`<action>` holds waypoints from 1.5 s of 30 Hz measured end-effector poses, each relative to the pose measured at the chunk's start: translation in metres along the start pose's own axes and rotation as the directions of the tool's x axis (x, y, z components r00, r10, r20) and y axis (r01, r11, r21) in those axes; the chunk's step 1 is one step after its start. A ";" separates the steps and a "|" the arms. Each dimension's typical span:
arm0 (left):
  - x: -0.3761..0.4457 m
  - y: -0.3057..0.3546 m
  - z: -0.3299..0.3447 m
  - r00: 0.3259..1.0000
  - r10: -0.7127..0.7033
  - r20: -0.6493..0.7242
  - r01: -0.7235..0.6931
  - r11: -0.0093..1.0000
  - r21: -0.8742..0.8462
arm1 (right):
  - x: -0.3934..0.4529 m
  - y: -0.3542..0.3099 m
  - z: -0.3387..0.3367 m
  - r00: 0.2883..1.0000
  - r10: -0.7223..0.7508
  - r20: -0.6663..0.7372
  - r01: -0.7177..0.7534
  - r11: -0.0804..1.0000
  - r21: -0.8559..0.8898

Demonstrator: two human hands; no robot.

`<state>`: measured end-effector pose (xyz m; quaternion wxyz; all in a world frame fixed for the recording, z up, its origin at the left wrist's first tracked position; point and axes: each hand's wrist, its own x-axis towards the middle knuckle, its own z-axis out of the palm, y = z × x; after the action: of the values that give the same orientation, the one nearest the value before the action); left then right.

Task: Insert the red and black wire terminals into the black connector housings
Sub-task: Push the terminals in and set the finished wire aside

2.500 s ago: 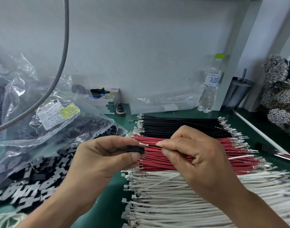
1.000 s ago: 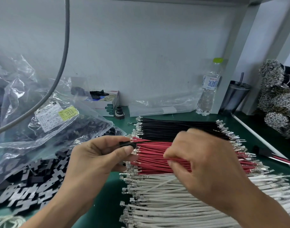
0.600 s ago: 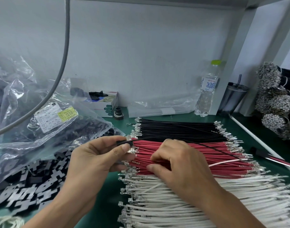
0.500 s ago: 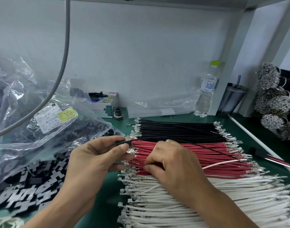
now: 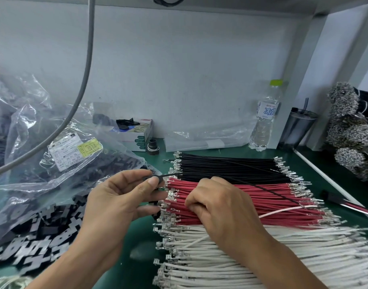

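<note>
Left hand [image 5: 124, 202] pinched black connector housing [image 5: 158, 180], black wire [image 5: 231, 180] trailing; right hand [image 5: 218, 207] fingers curled into red wires [image 5: 268, 193].

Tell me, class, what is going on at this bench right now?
A person is fitting wires into connector housings. The left hand pinches a black housing with a black wire running out of it to the right, over the rows. The right hand rests on the red wires, fingers curled into them as if picking one out. Rows of black wires and white wires lie on either side, and a bag of housings sits to the left.
</note>
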<state>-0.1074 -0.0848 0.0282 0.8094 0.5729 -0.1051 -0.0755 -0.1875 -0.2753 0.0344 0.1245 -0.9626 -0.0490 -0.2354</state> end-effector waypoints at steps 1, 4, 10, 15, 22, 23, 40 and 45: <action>0.000 0.000 0.000 1.000 -0.002 0.002 0.002 1.000 -0.003 | 0.000 0.001 0.000 1.000 0.009 -0.008 -0.009 1.000 0.007; 0.000 0.000 -0.002 1.000 -0.020 0.005 0.020 1.000 -0.011 | 0.000 -0.001 0.001 0.999 0.020 0.027 -0.021 0.999 0.025; -0.002 0.000 0.000 0.996 -0.067 0.051 0.066 0.998 0.012 | 0.000 0.007 0.000 0.999 0.052 0.014 -0.052 0.997 0.065; 0.000 0.000 0.001 0.996 -0.064 0.066 0.065 0.998 -0.020 | -0.008 0.014 -0.008 0.997 0.078 0.017 -0.079 0.960 0.267; -0.003 0.000 0.003 0.988 -0.102 0.118 0.105 0.994 -0.020 | -0.013 0.015 -0.018 0.991 0.118 -0.058 -0.082 0.899 0.429; -0.003 -0.001 0.004 0.986 -0.111 0.124 0.114 0.993 -0.018 | -0.014 0.016 -0.019 0.991 0.122 -0.061 -0.085 0.900 0.428; -0.009 0.005 0.006 0.953 -0.194 0.234 0.202 0.979 -0.011 | -0.015 0.006 -0.020 0.973 0.097 -0.210 0.001 0.906 0.424; -0.008 0.006 0.005 0.942 -0.209 0.264 0.225 0.974 -0.034 | -0.016 0.008 -0.022 0.972 0.100 -0.212 0.008 0.888 0.459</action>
<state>-0.1166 -0.0856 0.0351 0.7933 0.5400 -0.1437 -0.2417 -0.2098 -0.2897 0.0440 0.3576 -0.8734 -0.0652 -0.3241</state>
